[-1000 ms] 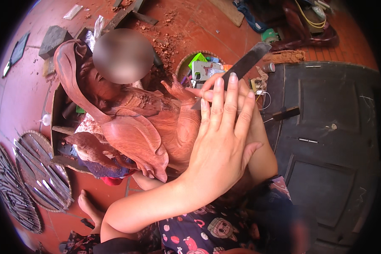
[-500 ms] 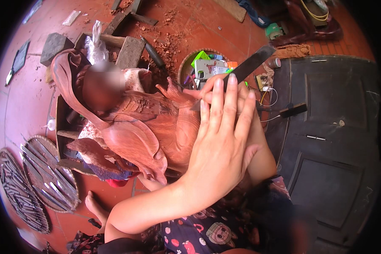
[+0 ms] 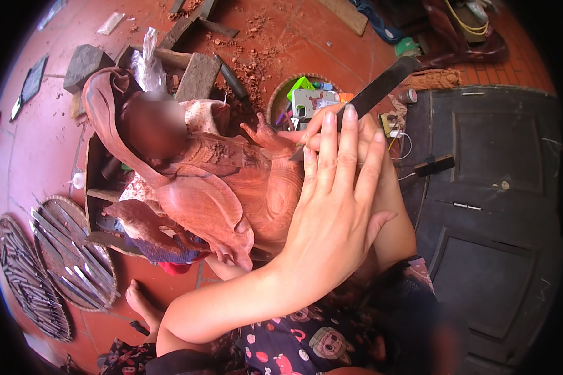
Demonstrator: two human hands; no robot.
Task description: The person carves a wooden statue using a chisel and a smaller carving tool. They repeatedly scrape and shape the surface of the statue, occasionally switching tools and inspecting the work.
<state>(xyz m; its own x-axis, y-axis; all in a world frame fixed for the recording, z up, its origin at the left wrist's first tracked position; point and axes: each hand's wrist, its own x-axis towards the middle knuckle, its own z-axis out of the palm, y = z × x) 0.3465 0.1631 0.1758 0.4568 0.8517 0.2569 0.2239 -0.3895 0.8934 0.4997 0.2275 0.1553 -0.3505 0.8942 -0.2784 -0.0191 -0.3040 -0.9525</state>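
A large reddish wooden carving (image 3: pixel 231 187) is being propped against the lap, tilted across the middle of the view, apparently so that its small raised hand is brought within easy reach. To the right, a dark moulded mat (image 3: pixel 494 219) is lying over the red tile floor (image 3: pixel 37 144); at lower left, two round woven trays (image 3: pixel 50 262) of carving tools are being kept close by. A basket of oddments (image 3: pixel 309 100) is sitting just beyond the carving, among wood chips. The left hand (image 3: pixel 338 212) is being laid flat and open, fingers extended, across the right hand, seemingly to steady the stroke. The right hand (image 3: pixel 319 132), mostly hidden beneath, is being closed around a long flat file (image 3: pixel 372 94), whose lower end is being pressed against the carving.
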